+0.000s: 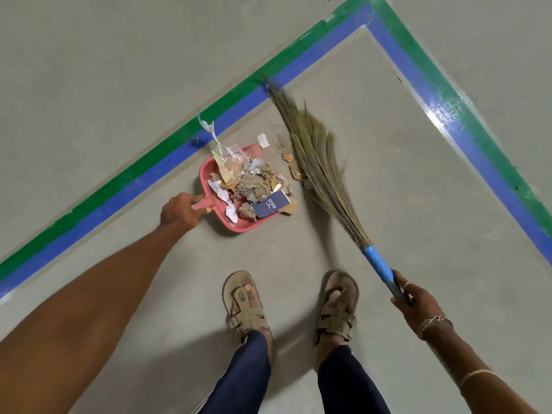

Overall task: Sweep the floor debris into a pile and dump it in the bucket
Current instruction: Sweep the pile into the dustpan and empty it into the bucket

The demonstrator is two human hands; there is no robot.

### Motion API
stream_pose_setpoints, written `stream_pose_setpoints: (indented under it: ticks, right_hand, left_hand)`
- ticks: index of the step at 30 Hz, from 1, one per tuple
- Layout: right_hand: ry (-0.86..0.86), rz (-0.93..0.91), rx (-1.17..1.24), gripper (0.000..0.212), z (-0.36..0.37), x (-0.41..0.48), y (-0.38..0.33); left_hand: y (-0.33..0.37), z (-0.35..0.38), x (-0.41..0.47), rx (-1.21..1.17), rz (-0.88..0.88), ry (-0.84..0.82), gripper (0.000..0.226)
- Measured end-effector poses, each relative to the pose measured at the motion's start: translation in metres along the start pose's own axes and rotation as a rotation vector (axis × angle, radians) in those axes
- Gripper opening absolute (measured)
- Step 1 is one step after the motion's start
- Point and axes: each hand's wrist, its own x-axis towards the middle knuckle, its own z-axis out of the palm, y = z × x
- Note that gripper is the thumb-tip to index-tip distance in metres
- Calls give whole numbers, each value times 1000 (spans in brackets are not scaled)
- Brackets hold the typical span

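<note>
A pink dustpan (209,171) lies flat on the grey floor, and my left hand (178,211) grips its handle. Debris (254,183) fills the pan: crumpled paper, clear plastic, grey fluff and a dark blue card (271,204). A few scraps (288,158) lie on the floor just past the pan's open edge. My right hand (413,297) grips the blue handle of a grass broom (316,153), whose bristles rest on the floor right beside those scraps. No bucket is in view.
Blue and green floor tape (167,171) runs diagonally behind the dustpan and turns a corner at the upper right (373,13). My two feet in tan sandals (248,306) stand just below the pan on bare concrete.
</note>
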Motion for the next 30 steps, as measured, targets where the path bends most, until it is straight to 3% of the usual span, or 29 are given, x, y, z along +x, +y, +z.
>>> stream_pose_setpoints:
  ticks: [2, 6, 11, 22, 27, 30]
  right_hand:
    - [-84, -74, -30, 53, 15, 3, -9]
    - [-214, -208, -39, 69, 39, -8, -31]
    - [-140, -264, -5, 69, 32, -39, -28]
    - [136, -104, 89, 68, -12, -62, 2]
    - [159, -15, -40, 70, -21, -27, -7]
    - [84, -13, -128, 70, -18, -10, -7]
  left_hand:
    - [-3, 6, 0, -39, -3, -1, 49]
    - [-12, 17, -7, -110, -43, 17, 51]
    - [-28, 30, -18, -203, -121, 25, 59]
    - [-44, 40, -37, -224, -145, 27, 54]
    - [-71, 36, -50, -152, -113, 26, 48]
    - [-81, 38, -51, -136, -107, 20, 47]
